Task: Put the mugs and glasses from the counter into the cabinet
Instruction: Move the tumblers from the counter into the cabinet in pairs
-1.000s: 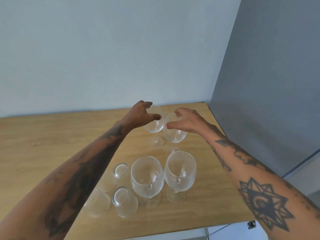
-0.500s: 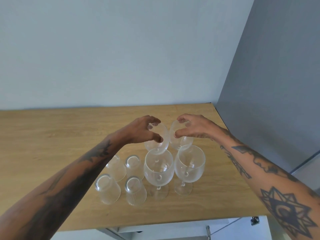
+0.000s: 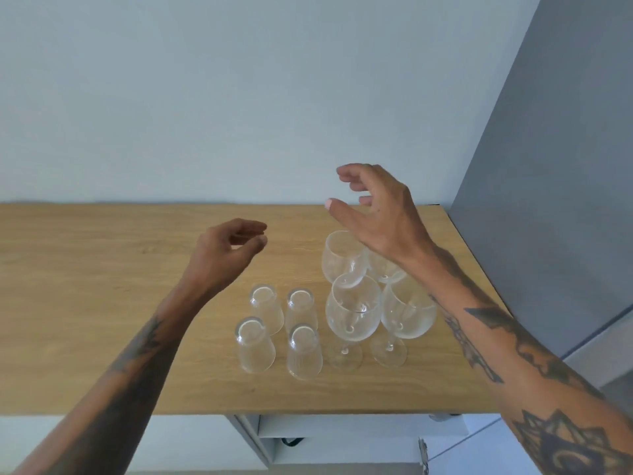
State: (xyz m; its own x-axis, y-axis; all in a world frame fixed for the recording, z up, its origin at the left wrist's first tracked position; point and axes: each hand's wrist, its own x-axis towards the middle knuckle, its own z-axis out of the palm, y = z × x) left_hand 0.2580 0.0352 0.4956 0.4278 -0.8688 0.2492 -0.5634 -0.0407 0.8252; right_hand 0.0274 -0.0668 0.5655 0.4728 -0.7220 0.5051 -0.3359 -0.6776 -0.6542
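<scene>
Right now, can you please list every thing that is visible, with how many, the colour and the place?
clear stemmed wine glasses: four, colourless, upright in a cluster on the right part of the counter.
clear small tumblers: four, colourless, upside down in a square left of the wine glasses.
light wooden counter: one, oak brown, against the wall.
grey tall panel: one, grey, at the counter's right end.
pale wall: one, pale blue-grey, behind the counter.
left hand: one, empty, above the counter.
right hand: one, empty, open, above the rear wine glasses.
</scene>
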